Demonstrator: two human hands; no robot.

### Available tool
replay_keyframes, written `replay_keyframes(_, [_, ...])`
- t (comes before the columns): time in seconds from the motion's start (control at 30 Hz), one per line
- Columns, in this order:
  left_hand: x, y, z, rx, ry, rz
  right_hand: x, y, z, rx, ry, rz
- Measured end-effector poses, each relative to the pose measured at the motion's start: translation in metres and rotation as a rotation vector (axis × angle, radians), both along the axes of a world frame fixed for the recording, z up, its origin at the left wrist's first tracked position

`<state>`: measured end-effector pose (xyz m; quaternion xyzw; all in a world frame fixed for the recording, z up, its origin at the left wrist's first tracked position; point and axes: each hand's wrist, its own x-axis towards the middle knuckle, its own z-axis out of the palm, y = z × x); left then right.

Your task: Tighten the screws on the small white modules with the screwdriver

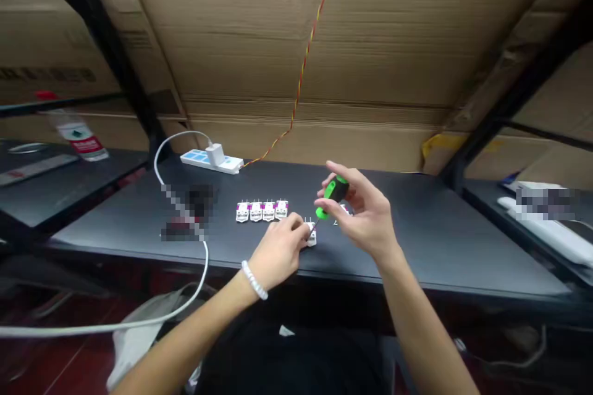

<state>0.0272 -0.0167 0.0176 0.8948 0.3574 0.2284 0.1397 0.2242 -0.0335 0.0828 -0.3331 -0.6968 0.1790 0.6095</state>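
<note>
My right hand [359, 207] is closed around the green and black handle of a screwdriver [330, 192]. Its thin shaft slants down to the left and its tip meets a small white device with metal pins [312, 237], which looks like a plug part. The fingers of my left hand [280, 244] press that part against the dark table from the left and partly cover it. Left of it stand several similar white and purple plug parts [256, 211] in a row. Behind my right hand another white part [341, 215] shows only in part.
On the black tabletop [440, 234] a white power strip [213, 160] with a plugged-in charger [215, 153] lies at the back left. A white cable [204, 271] hangs over the front edge. A red and yellow twisted wire [301, 74] runs up the cardboard. Black shelf posts [111, 43] flank the table.
</note>
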Motion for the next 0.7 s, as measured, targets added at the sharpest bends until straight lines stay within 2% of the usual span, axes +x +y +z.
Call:
replay_keyframes(0.23, [0.005,0.005,-0.002,-0.011,-0.168,-0.096,0.006,0.013,0.001,0.022,-0.039,0.026])
replay_keyframes(0.43, [0.01,0.005,-0.001,-0.056,-0.153,-0.052,0.012,0.015,0.003,0.085,-0.125,-0.004])
replay_keyframes(0.6, [0.011,0.003,-0.001,-0.057,-0.147,-0.015,0.008,0.017,0.007,0.231,-0.239,-0.1])
replay_keyframes(0.7, [0.012,0.004,0.0,-0.06,-0.146,-0.015,0.007,0.015,0.01,0.241,-0.258,-0.047])
